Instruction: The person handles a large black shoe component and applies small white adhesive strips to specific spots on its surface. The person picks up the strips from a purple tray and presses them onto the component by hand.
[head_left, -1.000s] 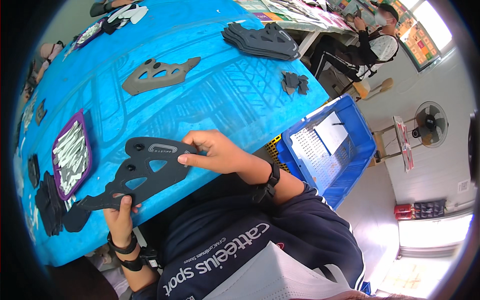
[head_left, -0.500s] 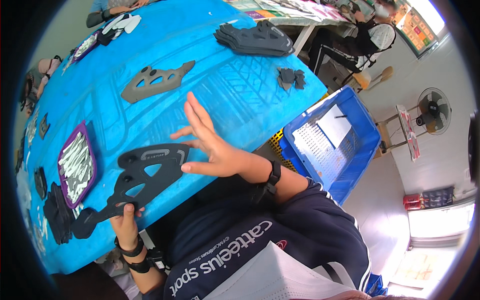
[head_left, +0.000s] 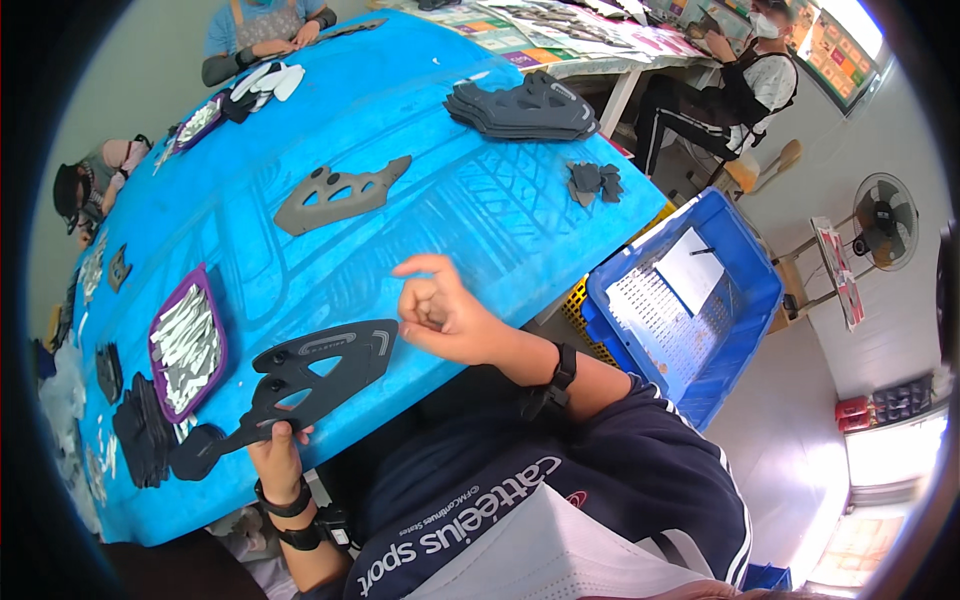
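Observation:
My left hand is closed on the lower edge of a flat, dark grey shaped panel, thumb on top. Large triangular openings, small dark round knobs and pale curved line markings show on the panel, which extends over the table's near edge. By its right end is my right hand, with the fingers curled in and the index finger bent outward. Whatever may be between those fingertips is too small to make out. Left of the panel, a purple tray contains many white strips. Several dark pieces are stacked beside it.
A brownish-grey panel lies mid-table on the blue table. Farther right are a pile of dark panels and small dark scraps. A blue crate stands at right. Other people sit around the tables.
My right hand's fingers, spread before, have curled in. The panel stays in my left hand. The whole view has shifted, so the table things appear lower and farther right.

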